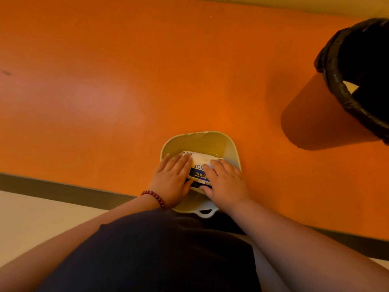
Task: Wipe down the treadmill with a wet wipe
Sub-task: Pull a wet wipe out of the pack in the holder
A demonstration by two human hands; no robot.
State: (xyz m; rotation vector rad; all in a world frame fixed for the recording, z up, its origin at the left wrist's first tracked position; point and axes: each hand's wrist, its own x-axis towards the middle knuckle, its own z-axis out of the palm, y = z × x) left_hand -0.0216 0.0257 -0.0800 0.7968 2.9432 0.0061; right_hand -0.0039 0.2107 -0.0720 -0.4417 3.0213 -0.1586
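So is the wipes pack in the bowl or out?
In. The wet wipe pack lies inside the pale basin, its walls rising around it.

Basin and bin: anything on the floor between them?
No. In the head view the stretch between the basin holding the wipe pack and the bin is bare orange floor.
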